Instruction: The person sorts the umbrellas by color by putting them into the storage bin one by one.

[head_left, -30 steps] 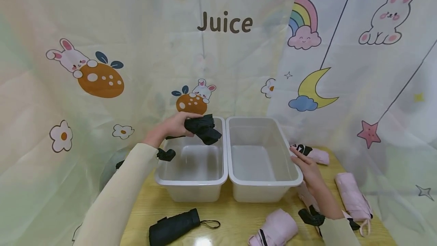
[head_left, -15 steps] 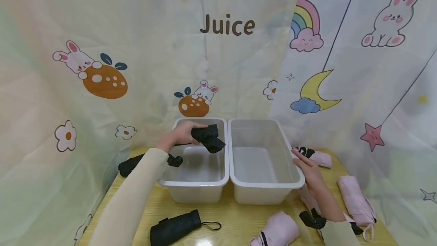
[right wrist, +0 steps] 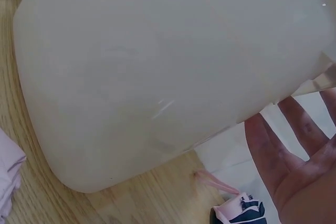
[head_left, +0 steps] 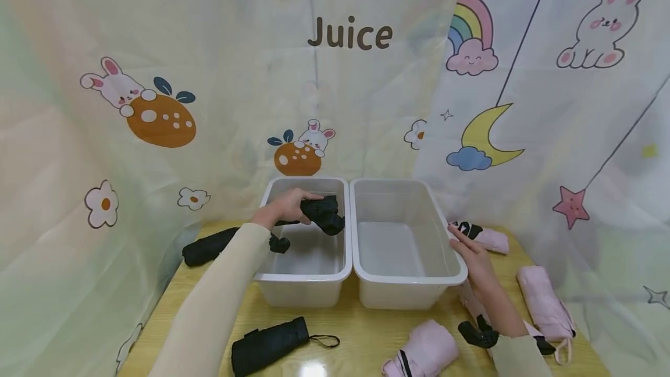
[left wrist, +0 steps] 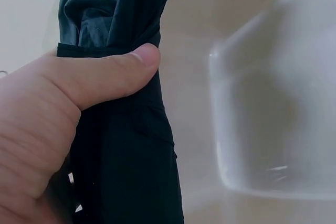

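My left hand (head_left: 285, 205) grips a folded black umbrella (head_left: 321, 214) inside the mouth of the left white bin (head_left: 303, 277). In the left wrist view the thumb lies across the bunched cloth of the umbrella (left wrist: 131, 145); the other fingers are hidden behind it. My right hand (head_left: 476, 263) rests against the right side of the right white bin (head_left: 408, 295), which has bare walls and floor. Its fingers (right wrist: 262, 135) look extended and touch the bin's outer wall in the right wrist view.
On the wooden table, a black umbrella (head_left: 269, 345) lies in front of the bins and another black umbrella (head_left: 209, 247) at left. Pink umbrellas lie at front (head_left: 424, 351), at right (head_left: 544, 301) and behind my right hand (head_left: 494, 241). A printed curtain (head_left: 356, 92) hangs behind.
My left hand has moved right and down into the left bin with the black umbrella. The black umbrella at left has come more into view. My right hand stays at the right bin.
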`<act>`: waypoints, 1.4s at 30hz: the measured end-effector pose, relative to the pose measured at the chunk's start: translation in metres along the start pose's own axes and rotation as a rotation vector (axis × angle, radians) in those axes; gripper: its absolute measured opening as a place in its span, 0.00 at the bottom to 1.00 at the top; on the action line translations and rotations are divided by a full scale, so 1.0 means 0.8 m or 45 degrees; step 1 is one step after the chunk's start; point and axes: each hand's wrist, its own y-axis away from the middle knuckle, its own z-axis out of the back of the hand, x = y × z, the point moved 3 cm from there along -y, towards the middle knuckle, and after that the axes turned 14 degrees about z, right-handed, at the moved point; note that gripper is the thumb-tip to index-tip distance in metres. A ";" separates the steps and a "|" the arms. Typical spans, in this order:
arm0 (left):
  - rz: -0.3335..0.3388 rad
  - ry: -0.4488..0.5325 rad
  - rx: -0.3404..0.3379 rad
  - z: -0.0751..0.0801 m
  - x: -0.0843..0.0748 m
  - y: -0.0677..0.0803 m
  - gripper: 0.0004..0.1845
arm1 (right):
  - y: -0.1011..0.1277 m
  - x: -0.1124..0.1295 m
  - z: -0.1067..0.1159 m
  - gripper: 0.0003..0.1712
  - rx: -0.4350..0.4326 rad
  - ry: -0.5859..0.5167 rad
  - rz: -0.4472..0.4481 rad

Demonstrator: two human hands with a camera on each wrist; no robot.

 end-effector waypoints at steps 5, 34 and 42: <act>0.019 0.001 0.027 -0.008 0.000 -0.019 0.40 | -0.003 0.005 0.006 0.35 -0.001 -0.067 0.023; 0.099 -0.058 0.121 -0.069 0.039 -0.068 0.38 | 0.006 -0.007 0.001 0.33 0.009 -0.126 0.035; 0.111 -0.014 0.120 -0.080 0.051 -0.075 0.37 | 0.002 -0.007 -0.002 0.33 0.016 -0.161 0.054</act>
